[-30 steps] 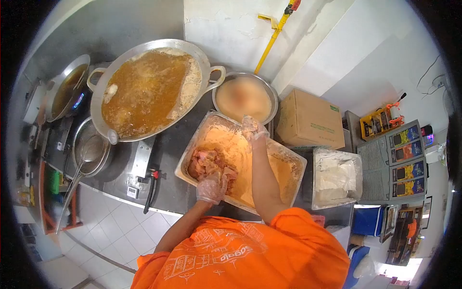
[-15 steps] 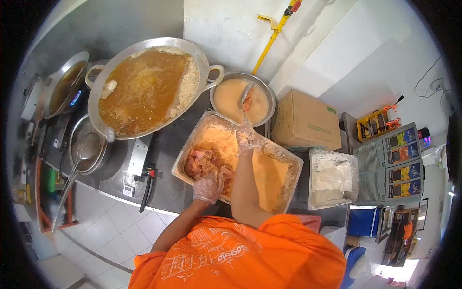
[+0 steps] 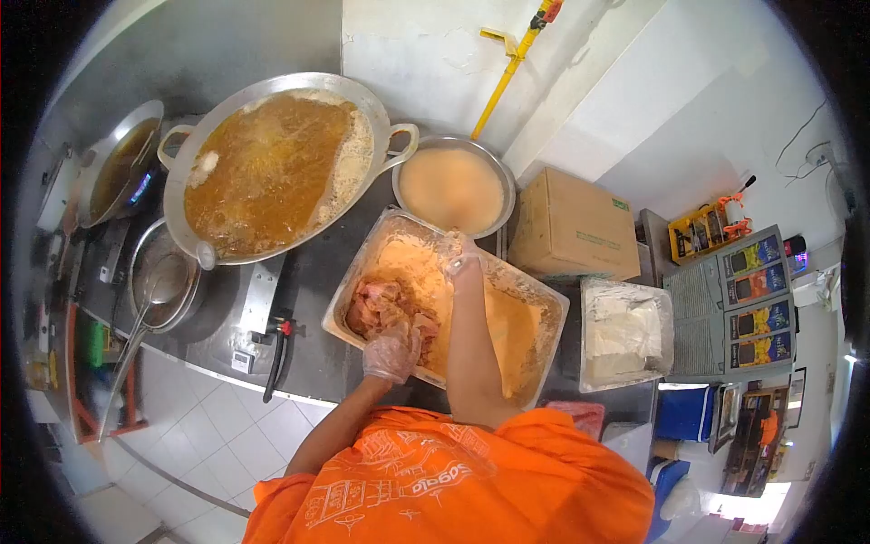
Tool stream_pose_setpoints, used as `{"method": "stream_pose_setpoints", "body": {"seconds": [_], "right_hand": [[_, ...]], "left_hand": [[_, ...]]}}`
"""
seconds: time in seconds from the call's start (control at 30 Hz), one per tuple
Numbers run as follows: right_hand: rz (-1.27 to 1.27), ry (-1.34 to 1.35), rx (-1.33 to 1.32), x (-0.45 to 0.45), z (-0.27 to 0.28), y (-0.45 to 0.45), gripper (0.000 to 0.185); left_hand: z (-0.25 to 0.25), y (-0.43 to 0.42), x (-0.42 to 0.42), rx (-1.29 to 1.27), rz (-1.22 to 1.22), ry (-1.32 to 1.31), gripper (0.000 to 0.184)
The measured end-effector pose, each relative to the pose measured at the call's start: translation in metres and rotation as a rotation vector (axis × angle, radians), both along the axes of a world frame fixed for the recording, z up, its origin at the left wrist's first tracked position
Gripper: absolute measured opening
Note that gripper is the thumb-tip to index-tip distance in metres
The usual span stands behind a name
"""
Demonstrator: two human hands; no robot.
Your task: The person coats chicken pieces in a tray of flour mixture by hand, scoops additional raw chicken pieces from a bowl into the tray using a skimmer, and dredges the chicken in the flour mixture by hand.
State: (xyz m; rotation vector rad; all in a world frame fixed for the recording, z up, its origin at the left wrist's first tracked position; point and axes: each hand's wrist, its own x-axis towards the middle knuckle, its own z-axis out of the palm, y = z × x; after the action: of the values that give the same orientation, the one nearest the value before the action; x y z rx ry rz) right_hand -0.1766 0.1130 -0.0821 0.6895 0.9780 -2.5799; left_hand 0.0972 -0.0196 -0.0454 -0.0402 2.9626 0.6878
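1. The left hand (image 3: 391, 352), in a clear glove, lies on the raw meat (image 3: 379, 306), its fingers against the pieces; whether it grips any or only rests there, I cannot tell.
2. The right hand (image 3: 462, 254), also gloved, is ahead and to the right of the left one, at the far rim of the metal tray (image 3: 550, 337). Its fingers look curled, but I cannot tell what, if anything, they hold.
3. The meat sits in the tray's left end, under and just ahead of the left hand. Orange-tinted flour (image 3: 512, 326) spreads between the hands and to the right of the right one.
4. Just beyond the right hand is a round bowl (image 3: 509, 195) of pale orange liquid (image 3: 449, 186).
5. Ahead and left of both hands, a large two-handled pan (image 3: 178, 210) holds brown, bubbling oil (image 3: 272, 172), with a pale lump (image 3: 207, 163) near its left side.
6. To the left of the left hand, a small timer (image 3: 242, 362) and a black-handled tool (image 3: 278, 358) lie on the worktop (image 3: 313, 295).
7. Right of the right hand stand a cardboard box (image 3: 575, 227) and, nearer the person, a container (image 3: 666, 313) of white powder (image 3: 625, 328).
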Motion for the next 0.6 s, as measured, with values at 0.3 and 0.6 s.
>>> {"method": "stream_pose_setpoints", "body": {"seconds": [0.3, 0.6], "right_hand": [[-0.074, -0.068, 0.018, -0.031, 0.002, -0.003, 0.013], [0.141, -0.183, 0.444, -0.059, 0.021, 0.021, 0.024]], "left_hand": [[0.061, 0.002, -0.005, 0.071, 0.137, 0.009, 0.039], [0.009, 0.000, 0.001, -0.068, 0.012, 0.005, 0.038]]}}
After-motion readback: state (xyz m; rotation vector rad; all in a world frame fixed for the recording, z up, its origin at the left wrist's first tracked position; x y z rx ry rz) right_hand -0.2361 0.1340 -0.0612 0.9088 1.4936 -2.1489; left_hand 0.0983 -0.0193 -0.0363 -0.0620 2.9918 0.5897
